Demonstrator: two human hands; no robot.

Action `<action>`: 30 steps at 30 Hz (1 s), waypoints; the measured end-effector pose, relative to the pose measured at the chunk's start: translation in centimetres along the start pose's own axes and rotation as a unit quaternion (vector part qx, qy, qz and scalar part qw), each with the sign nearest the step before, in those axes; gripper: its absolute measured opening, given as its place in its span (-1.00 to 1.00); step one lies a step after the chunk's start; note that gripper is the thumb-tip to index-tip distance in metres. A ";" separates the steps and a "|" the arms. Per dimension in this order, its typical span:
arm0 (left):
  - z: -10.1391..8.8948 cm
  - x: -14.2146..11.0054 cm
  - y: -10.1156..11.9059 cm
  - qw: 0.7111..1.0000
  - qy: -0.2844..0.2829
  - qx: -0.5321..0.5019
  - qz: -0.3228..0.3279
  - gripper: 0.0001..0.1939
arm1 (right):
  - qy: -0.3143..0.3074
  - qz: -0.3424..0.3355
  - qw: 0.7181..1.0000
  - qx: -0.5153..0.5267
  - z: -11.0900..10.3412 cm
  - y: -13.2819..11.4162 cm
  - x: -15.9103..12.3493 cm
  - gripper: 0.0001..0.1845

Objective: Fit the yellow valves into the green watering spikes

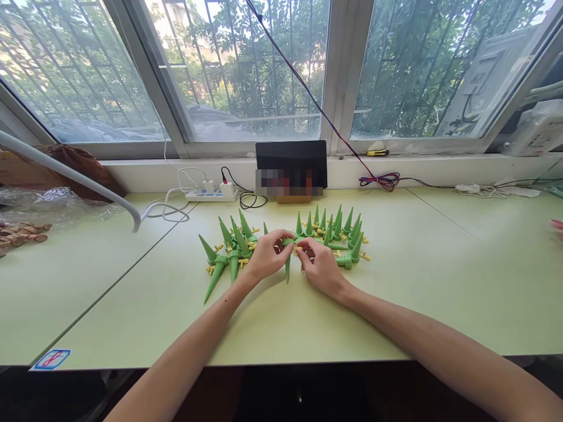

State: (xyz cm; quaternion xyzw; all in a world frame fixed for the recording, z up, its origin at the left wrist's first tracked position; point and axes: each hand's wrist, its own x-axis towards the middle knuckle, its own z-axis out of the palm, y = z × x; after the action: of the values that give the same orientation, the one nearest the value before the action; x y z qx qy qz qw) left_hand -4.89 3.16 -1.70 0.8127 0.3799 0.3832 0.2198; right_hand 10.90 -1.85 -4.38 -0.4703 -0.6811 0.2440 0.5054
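Observation:
My left hand point(271, 253) is closed on a green plastic watering spike point(287, 271), its pointed end hanging down below my fingers. My right hand point(320, 265) pinches a small yellow valve point(296, 250) right beside the spike's green collar. Whether the valve is seated in the spike is hidden by my fingertips. To the left of my hands stand several green spikes point(240, 241) with yellow valves on them, some lying with tips toward me. Another group of green spikes point(347, 221) with yellow valves is on the right, mostly pointing up.
A dark tablet point(291, 158) leans at the back of the light green table point(440, 281). Left of it lie a power strip point(212, 194) and white cables. Coiled red-blue wire point(380, 181) and a yellow cutter point(377, 153) are back right. Wooden pieces point(21, 235) lie far left.

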 end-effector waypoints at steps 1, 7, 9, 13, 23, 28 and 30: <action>0.0 0.0 0.0 1.000 -0.003 0.000 0.002 -0.84 | 0.001 0.001 1.000 0.000 0.0 0.0 0.0 -0.84; -0.3 -0.3 0.2 0.997 -0.058 0.009 0.041 -0.74 | 0.014 0.006 1.000 0.014 0.0 0.1 0.0 -0.86; -0.3 -0.4 0.2 0.995 -0.076 0.023 0.054 -0.72 | 0.017 0.008 1.000 0.021 0.0 0.1 0.1 -0.85; -0.1 -0.5 0.0 0.994 -0.078 0.040 0.061 -0.73 | 0.019 0.011 0.999 0.027 -0.1 0.1 0.2 -0.80; 0.1 -0.5 0.0 0.995 -0.069 0.053 0.057 -0.82 | 0.015 0.010 1.000 0.000 -0.4 -0.1 0.2 -0.68; 0.0 -0.5 0.0 0.995 -0.066 0.051 0.058 -0.82 | 0.020 0.009 1.000 0.001 -0.4 -0.1 0.2 -0.70; 0.1 -0.5 0.0 0.995 -0.064 0.050 0.057 -0.80 | 0.026 0.011 1.000 0.014 -0.3 0.0 0.2 -0.74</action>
State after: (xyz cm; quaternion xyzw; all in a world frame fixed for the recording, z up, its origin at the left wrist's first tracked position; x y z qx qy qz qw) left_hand -5.07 2.80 -1.98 0.8658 0.3372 0.3227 0.1803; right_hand 11.19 -1.75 -4.14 -0.4769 -0.6590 0.2467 0.5267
